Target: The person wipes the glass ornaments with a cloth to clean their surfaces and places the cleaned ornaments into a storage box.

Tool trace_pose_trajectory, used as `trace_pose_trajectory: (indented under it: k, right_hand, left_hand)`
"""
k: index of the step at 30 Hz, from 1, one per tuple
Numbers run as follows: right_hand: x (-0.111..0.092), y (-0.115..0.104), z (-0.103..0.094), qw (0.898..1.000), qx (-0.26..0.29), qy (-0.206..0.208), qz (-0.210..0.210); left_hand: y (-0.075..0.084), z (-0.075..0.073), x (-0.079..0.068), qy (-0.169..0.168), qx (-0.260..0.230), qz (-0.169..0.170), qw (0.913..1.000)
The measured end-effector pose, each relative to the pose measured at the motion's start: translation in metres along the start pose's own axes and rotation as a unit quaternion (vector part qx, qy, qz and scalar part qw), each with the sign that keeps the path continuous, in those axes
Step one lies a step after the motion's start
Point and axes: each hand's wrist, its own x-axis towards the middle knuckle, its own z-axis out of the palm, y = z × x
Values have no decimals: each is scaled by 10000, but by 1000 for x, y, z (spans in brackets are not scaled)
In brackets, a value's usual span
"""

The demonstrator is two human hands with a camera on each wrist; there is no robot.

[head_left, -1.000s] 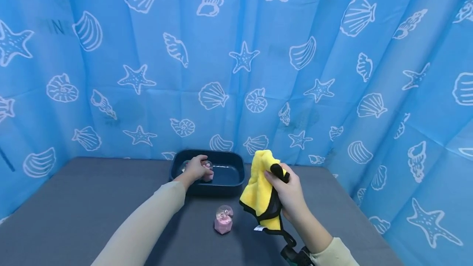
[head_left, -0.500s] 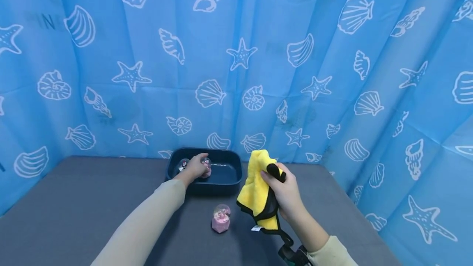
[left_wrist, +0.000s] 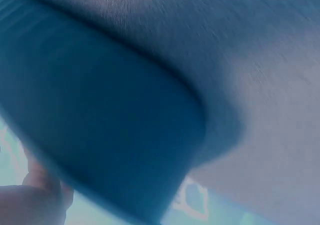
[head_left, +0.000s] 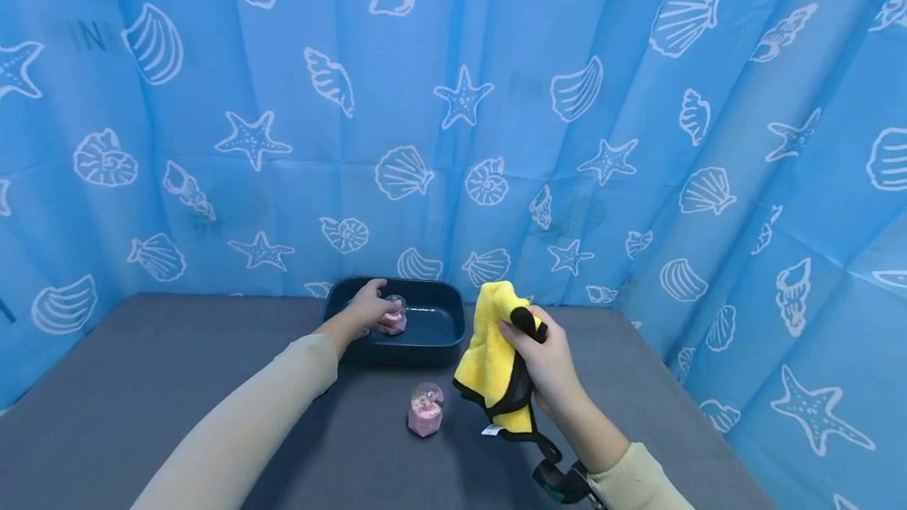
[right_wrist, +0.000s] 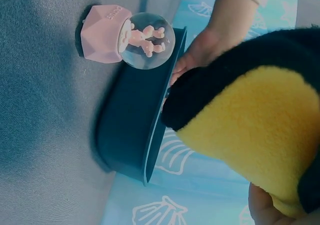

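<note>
My left hand (head_left: 370,307) is over the left part of a dark blue bin (head_left: 411,356), its fingers spread apart. Right beside its thumb, a pink-based snow globe (head_left: 392,319) sits in the bin; beneath the hand, another globe is mostly hidden. In the left wrist view the bin wall (left_wrist: 110,105) covers most of what the hand (left_wrist: 40,195) is at. My right hand (head_left: 551,360) grips a yellow cloth (head_left: 489,345) with black edging, hanging above the table. Between the arms, a second pink snow globe (head_left: 426,409) with small figures inside stands on the table.
The grey table (head_left: 177,384) runs back to a blue curtain (head_left: 397,116) printed with white shells and starfish. The bin stands near the table's back edge, and the pink globe is in front of it.
My left hand has come off the pink globe in the bin and shifted left, over the other globe. The right hand and the yellow cloth stay nearly still.
</note>
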Motion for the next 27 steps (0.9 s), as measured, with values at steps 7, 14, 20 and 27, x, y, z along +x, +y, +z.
trace_pose_trajectory:
  k: [7, 14, 20, 27]
  right_hand:
    - [0, -1, 0, 10000, 45, -21, 20]
    - [0, -7, -1, 10000, 47, 48, 71]
    - [-1, -11, -2, 9999, 52, 74, 46]
    - [-4, -12, -3, 10000, 63, 19, 38]
  left_hand:
    - [6, -22, -17, -6, -124, 48, 9999]
    - [13, -34, -38, 143, -134, 390, 9990]
    - [15, -38, -60, 405, 19, 778, 9961]
    - [4, -37, -91, 527, 217, 1257, 9904]
